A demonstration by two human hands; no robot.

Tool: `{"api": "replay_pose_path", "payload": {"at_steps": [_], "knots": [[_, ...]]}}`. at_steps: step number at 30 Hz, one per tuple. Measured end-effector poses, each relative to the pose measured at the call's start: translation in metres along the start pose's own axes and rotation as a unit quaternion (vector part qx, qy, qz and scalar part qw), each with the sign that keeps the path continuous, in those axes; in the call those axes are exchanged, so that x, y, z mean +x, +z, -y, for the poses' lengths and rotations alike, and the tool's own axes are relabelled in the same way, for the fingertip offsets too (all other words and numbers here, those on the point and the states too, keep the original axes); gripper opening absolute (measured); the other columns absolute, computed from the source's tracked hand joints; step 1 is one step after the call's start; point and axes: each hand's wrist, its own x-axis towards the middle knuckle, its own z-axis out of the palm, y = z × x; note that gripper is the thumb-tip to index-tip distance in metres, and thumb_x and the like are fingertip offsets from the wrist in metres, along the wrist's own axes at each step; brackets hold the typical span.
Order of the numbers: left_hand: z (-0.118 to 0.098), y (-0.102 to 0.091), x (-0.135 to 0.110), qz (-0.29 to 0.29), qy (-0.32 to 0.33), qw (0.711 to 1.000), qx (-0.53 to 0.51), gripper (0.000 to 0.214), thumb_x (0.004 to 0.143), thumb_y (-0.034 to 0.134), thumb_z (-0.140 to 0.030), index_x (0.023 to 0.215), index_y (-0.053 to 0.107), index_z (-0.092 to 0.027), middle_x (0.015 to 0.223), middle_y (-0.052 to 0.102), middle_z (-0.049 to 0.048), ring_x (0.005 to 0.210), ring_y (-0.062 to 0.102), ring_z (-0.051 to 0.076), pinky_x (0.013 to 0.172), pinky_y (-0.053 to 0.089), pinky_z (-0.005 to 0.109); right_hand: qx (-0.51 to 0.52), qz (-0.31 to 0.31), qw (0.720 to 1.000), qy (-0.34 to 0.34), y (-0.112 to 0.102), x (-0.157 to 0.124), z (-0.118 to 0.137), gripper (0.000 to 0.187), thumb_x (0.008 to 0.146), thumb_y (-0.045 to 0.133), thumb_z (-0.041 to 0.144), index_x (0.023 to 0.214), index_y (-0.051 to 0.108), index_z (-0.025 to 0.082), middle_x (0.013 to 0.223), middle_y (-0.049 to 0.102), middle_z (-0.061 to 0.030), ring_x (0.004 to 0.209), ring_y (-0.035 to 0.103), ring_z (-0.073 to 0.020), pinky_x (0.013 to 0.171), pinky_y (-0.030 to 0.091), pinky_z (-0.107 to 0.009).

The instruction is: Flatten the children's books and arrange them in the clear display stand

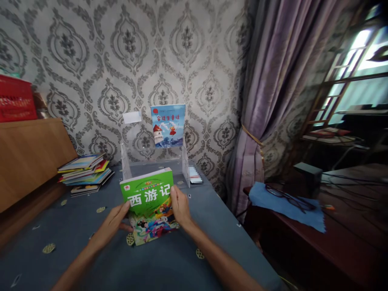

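A green picture book with large white characters on its cover is held between both my hands above the blue-grey cloth surface. My left hand grips its left edge, thumb on the cover. My right hand grips its right edge, fingers curled round it. Just behind the book stands a clear acrylic stand against the wall. A blue picture book rests upright on the stand's upper level.
A stack of picture books lies at the back left, beside a wooden cabinet with a red crate on top. At the right are a purple curtain and a dark desk with a blue cloth, glasses and cables.
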Motion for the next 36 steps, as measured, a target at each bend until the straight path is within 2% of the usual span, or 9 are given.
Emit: {"api": "replay_pose_path", "payload": {"at_steps": [4,9,14,18,21,24,27,33,36], "knots": [[0.004,0.005,0.008,-0.016,-0.039,0.998,-0.047,0.064,0.066,0.073,-0.068,0.101,0.071,-0.014,0.126,0.064,0.0160,0.104,0.064,0.032,0.060,0.059,0.032,-0.109,0.080,0.991,-0.003,-0.017,0.014,0.005,0.047,0.101,0.024,0.046,0.073,0.052,0.021,0.075,0.060,-0.0052,0.073,0.054,-0.0183,0.067,0.036,-0.028],[0.004,0.005,0.025,-0.039,-0.076,0.995,-0.046,0.071,0.065,0.072,-0.071,0.102,0.069,-0.011,0.123,0.064,0.0186,0.098,0.067,0.032,0.053,0.058,0.032,-0.074,0.165,0.984,0.011,-0.027,0.025,0.005,0.043,0.101,0.024,0.047,0.079,0.051,0.022,0.070,0.058,-0.0015,0.069,0.053,-0.0169,0.066,0.036,-0.027],[-0.010,0.009,0.046,-0.007,-0.091,0.995,-0.043,0.071,0.075,0.062,-0.072,0.111,0.066,-0.011,0.115,0.068,0.0195,0.087,0.070,0.028,0.049,0.056,0.030,-0.039,0.138,0.990,-0.008,-0.027,0.044,-0.006,0.038,0.099,0.030,0.050,0.081,0.049,0.023,0.069,0.054,0.0002,0.066,0.051,-0.0169,0.064,0.034,-0.027],[-0.041,0.021,0.064,0.012,-0.043,0.999,-0.027,0.064,0.086,0.051,-0.068,0.117,0.065,-0.013,0.108,0.071,0.0176,0.085,0.071,0.026,0.052,0.057,0.029,-0.047,0.100,0.994,-0.021,-0.035,0.073,-0.003,0.035,0.098,0.032,0.048,0.082,0.049,0.024,0.068,0.054,-0.0003,0.064,0.050,-0.0179,0.062,0.032,-0.027],[-0.066,0.032,0.077,-0.026,0.005,0.999,-0.019,0.063,0.091,0.046,-0.064,0.117,0.066,-0.011,0.106,0.072,0.0180,0.088,0.070,0.026,0.057,0.059,0.030,-0.059,0.076,0.994,-0.043,-0.046,0.094,0.010,0.032,0.099,0.031,0.045,0.090,0.052,0.023,0.074,0.058,-0.0016,0.067,0.052,-0.0186,0.063,0.033,-0.027],[-0.076,0.040,0.086,-0.073,0.038,0.996,-0.023,0.067,0.091,0.044,-0.064,0.113,0.067,-0.006,0.107,0.071,0.0208,0.094,0.068,0.029,0.063,0.060,0.033,-0.075,0.060,0.994,-0.058,-0.055,0.105,0.019,0.031,0.099,0.030,0.042,0.099,0.054,0.022,0.079,0.062,-0.0028,0.070,0.055,-0.0190,0.065,0.035,-0.027],[-0.062,0.045,0.088,-0.058,0.030,0.997,-0.029,0.067,0.089,0.046,-0.067,0.114,0.067,-0.009,0.106,0.071,0.0188,0.094,0.068,0.029,0.060,0.059,0.033,-0.088,0.050,0.993,-0.055,-0.055,0.096,0.012,0.030,0.100,0.031,0.039,0.102,0.055,0.021,0.083,0.065,-0.0039,0.075,0.059,-0.0199,0.067,0.038,-0.027],[-0.003,0.056,0.078,-0.011,0.027,0.999,0.020,0.066,0.081,0.053,-0.072,0.111,0.068,-0.015,0.109,0.071,0.0134,0.083,0.067,0.025,0.050,0.054,0.028,-0.080,0.048,0.996,0.006,-0.033,0.043,-0.037,0.027,0.100,0.036,0.036,0.104,0.058,0.021,0.077,0.068,-0.0033,0.067,0.062,-0.0192,0.061,0.040,-0.026],[0.005,0.060,0.073,-0.009,0.050,0.998,0.036,0.068,0.077,0.055,-0.074,0.106,0.069,-0.015,0.098,0.072,0.0111,0.076,0.066,0.024,0.049,0.053,0.029,-0.076,0.042,0.996,0.024,-0.028,0.029,-0.047,0.031,0.101,0.033,0.038,0.110,0.057,0.021,0.083,0.070,-0.0048,0.071,0.064,-0.0205,0.063,0.041,-0.027]]}}
